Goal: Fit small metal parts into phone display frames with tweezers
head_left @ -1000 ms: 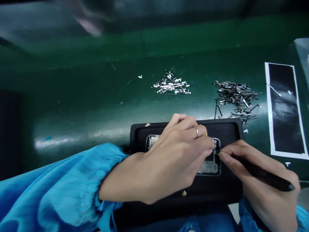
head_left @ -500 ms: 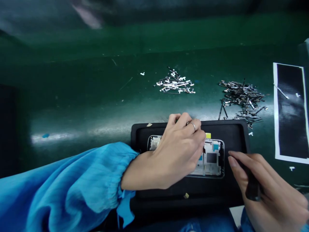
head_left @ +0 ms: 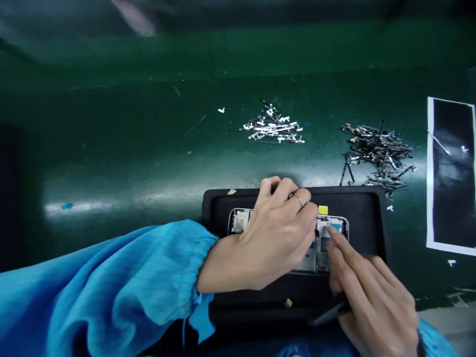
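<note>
A silver phone frame lies lengthwise in a black tray, its inner side up, with a teal patch and a yellow tab at its right part. Across the frame's middle reaches my left hand, a ring on one finger. Its fingers are bent and closed at the frame's upper edge; their tips are hidden. My right hand is over the frame's right end, thumb and index finger close together at the inside of it. Tucked in the right palm is a slim black tool, its end sticking out to the left.
Beyond the tray on the green table lie a pile of silvery flex strips and a larger dark pile of strips. A white-edged black sheet is at the right. Small scraps lie around, including one on the tray's front rim.
My right hand has moved left from beside the tray's right side onto the phone frame's right end. The black tool in it has swung leftward. My left hand has stayed on the frame.
</note>
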A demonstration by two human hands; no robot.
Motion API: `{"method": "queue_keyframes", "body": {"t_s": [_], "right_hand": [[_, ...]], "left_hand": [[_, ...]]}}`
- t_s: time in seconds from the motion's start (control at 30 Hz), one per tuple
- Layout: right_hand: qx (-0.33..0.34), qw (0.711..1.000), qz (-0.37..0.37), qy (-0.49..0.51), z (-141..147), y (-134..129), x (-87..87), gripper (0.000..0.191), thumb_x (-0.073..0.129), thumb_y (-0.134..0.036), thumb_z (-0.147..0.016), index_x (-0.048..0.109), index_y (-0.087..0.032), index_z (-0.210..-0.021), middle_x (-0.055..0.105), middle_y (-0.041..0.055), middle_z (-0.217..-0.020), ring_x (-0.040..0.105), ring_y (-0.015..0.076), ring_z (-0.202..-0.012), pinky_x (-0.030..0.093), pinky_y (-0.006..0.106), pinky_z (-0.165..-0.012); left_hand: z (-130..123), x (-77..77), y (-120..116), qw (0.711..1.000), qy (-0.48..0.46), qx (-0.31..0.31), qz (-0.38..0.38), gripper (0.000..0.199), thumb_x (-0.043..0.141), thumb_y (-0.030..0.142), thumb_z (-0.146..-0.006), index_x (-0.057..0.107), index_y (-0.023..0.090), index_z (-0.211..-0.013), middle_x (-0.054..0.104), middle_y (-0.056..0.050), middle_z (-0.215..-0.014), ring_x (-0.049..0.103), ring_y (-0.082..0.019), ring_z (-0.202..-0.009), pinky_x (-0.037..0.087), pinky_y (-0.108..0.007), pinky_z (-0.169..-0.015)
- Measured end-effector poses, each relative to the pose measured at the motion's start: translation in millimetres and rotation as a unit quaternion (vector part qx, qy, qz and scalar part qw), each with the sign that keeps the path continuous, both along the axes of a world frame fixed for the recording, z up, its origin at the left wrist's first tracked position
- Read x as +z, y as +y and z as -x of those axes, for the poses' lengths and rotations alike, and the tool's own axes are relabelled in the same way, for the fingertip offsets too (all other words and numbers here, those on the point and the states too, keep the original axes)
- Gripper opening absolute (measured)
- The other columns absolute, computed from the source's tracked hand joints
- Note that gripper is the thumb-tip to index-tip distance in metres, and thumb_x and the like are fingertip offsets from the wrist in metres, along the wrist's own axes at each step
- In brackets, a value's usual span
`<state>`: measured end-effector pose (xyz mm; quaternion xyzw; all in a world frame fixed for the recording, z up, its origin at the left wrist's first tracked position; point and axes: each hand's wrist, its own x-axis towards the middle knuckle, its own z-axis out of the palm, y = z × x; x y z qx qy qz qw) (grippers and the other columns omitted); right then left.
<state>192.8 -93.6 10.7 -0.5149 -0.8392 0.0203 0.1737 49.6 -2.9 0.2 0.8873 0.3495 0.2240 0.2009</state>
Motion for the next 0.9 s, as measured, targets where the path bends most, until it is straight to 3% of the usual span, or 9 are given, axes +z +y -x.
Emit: {"method": "queue_keyframes", "body": {"t_s": [0.9], "right_hand": [[0.024, 0.998, -0.005, -0.054, -1.1, -2.9, -5.8, 0.033, 0.032, 0.003, -0.077, 0.052, 0.006, -0.103, 0.049, 0.0290, -0.113, 0.059, 0.0274, -0.082, 0.040, 0.035, -0.056]], "left_hand": [[5.1, -2.9, -2.6, 0.998, 0.042, -0.043, -0.013, 0.022, 0.037, 0.012, -0.083, 0.056, 0.010, -0.071, 0.055, -0.007, -0.077, 0.043, -0.019, -0.075, 0.033, -0.041, -0.072]]}}
